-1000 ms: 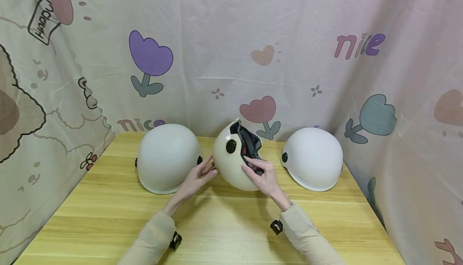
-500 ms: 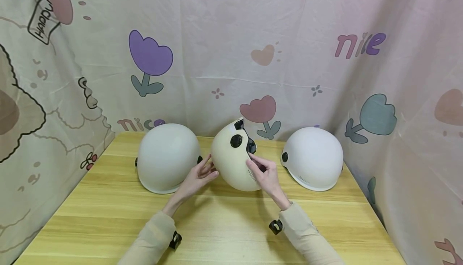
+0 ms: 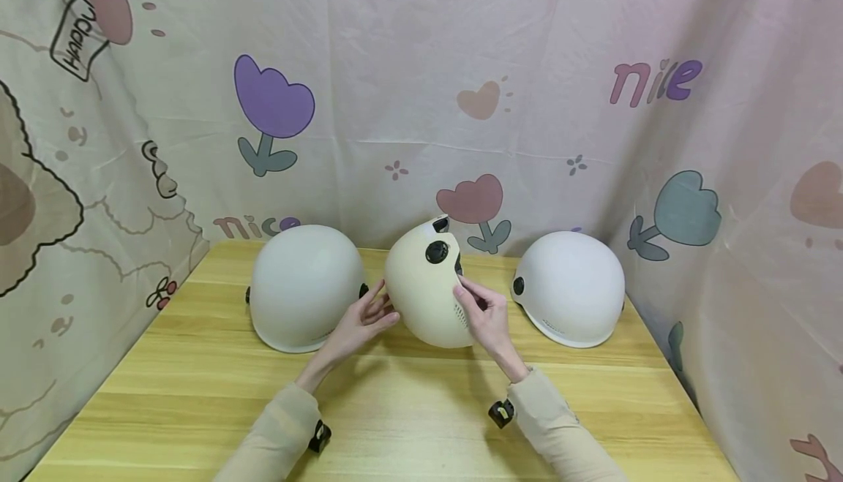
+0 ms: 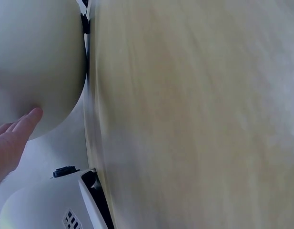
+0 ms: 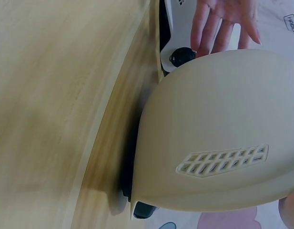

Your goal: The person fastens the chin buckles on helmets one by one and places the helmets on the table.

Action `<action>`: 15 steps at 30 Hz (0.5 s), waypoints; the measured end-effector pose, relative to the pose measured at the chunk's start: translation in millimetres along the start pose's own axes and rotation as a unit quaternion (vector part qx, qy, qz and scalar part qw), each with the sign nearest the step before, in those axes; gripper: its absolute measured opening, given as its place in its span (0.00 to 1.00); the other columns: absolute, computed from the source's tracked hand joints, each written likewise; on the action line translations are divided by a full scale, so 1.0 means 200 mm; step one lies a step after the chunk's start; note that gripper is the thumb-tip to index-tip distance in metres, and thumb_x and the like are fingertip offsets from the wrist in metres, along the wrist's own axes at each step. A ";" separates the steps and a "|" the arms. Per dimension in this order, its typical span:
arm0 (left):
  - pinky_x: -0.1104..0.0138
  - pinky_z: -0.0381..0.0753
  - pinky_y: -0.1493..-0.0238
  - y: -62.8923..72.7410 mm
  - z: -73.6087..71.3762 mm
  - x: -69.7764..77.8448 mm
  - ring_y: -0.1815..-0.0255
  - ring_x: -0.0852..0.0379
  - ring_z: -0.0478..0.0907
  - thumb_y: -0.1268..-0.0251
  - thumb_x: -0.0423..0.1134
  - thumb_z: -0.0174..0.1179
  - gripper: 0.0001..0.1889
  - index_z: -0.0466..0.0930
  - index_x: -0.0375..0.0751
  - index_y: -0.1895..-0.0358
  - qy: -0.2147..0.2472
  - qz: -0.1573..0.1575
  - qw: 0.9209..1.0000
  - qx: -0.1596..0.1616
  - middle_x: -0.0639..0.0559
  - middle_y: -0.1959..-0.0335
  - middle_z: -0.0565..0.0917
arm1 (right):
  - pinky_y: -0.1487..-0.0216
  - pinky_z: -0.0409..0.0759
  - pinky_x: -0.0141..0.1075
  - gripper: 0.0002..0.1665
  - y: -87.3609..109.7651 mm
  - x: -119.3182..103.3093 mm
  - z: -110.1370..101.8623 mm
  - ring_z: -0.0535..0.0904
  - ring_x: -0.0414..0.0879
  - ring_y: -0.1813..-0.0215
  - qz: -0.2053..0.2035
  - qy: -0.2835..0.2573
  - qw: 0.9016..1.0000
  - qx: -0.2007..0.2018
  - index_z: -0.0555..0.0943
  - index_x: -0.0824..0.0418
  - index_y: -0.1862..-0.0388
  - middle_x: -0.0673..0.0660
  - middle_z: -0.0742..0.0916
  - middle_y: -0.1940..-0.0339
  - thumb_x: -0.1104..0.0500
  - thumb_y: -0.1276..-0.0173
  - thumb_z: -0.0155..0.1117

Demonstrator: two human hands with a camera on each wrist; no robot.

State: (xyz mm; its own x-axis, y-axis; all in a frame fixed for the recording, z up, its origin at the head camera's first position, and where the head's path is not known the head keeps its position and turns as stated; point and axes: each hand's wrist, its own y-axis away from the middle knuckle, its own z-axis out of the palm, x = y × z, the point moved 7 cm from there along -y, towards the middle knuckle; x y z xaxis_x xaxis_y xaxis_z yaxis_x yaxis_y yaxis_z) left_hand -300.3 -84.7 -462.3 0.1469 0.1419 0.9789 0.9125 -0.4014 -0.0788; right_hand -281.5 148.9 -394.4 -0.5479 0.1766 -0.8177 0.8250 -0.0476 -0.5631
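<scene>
One cream helmet sits tilted near the middle of the far edge of the worktop. I pinch its rim with my right grip, and my left grip touches its opposite side, fingers loosely spread. A pale helmet stands near the far left corner, a white helmet near the far right.

Head pic bright; wrist pics dimmer
</scene>
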 end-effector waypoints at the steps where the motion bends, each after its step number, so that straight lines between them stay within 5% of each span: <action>1: 0.45 0.67 0.25 0.00 0.00 0.00 0.23 0.36 0.63 0.27 0.43 0.61 0.46 0.39 0.45 0.17 -0.001 0.001 1.000 -0.002 0.35 0.21 0.58 | 0.69 0.80 0.20 0.15 0.00 0.00 0.00 0.79 0.27 0.70 0.001 0.001 1.000 0.001 0.82 0.79 0.49 0.79 0.87 0.59 0.71 0.32 0.62; 9: 0.44 0.68 0.26 0.00 0.00 -0.02 0.23 0.34 0.62 0.27 0.44 0.61 0.46 0.39 0.45 0.17 -0.001 0.001 1.000 -0.004 0.33 0.21 0.57 | 0.62 0.83 0.21 0.16 -0.01 0.01 0.00 0.83 0.26 0.63 0.021 -0.012 1.000 0.004 0.81 0.78 0.46 0.78 0.85 0.51 0.69 0.29 0.60; 15: 0.44 0.69 0.27 0.00 0.00 -0.02 0.24 0.33 0.63 0.27 0.43 0.61 0.46 0.39 0.44 0.17 -0.004 0.006 1.000 -0.006 0.32 0.21 0.57 | 0.66 0.84 0.23 0.16 -0.02 0.01 -0.02 0.83 0.29 0.67 0.040 -0.009 0.999 0.022 0.82 0.76 0.47 0.78 0.86 0.55 0.67 0.28 0.60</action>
State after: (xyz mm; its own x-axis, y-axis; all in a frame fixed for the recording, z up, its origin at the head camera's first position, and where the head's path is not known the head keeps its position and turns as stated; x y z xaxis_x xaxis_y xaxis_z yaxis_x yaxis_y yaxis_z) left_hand -300.7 -85.1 -465.8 0.1612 0.1431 0.9765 0.9061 -0.4137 -0.0889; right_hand -285.5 153.4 -393.2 -0.4831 0.1526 -0.8622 0.8596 -0.1046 -0.5002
